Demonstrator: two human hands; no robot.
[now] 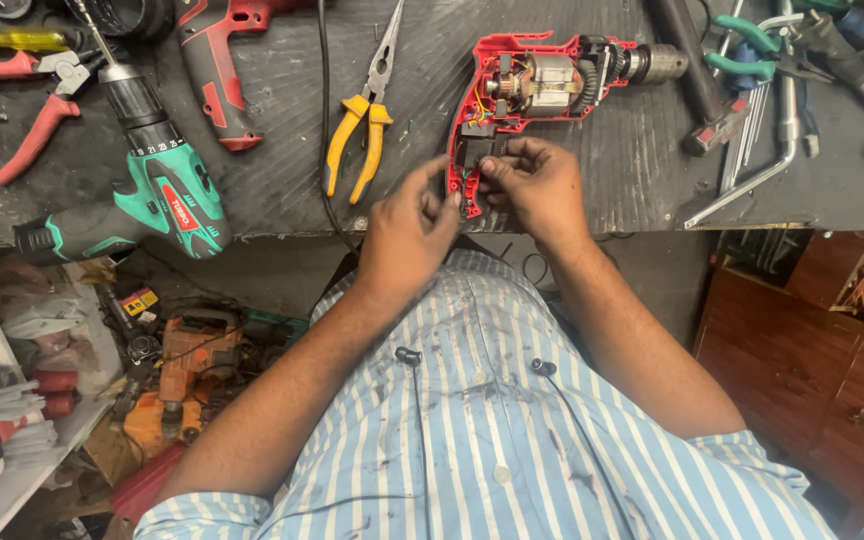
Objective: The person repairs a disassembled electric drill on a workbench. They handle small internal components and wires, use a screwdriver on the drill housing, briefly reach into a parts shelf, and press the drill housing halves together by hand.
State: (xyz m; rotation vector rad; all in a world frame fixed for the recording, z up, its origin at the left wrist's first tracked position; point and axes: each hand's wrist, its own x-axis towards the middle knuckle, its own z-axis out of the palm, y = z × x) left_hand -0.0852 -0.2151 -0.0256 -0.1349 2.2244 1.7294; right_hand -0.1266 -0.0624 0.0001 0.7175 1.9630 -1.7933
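An opened red power drill (542, 80) lies on the dark workbench (282, 150), its motor and wiring exposed and its chuck (652, 63) pointing right. My right hand (537, 185) pinches the black switch block (480, 150) in the drill's handle. My left hand (412, 225) reaches in from the left, its fingertips touching the handle's lower edge beside the switch. Both hands meet at the near edge of the bench.
Yellow-handled pliers (362, 130) lie just left of the drill. A green cordless drill (147, 175) and a red drill (217, 70) sit further left, with red cutters (37, 100). Hex keys (762, 150) and green pliers (752, 45) lie at right. Boxes and tools crowd the floor.
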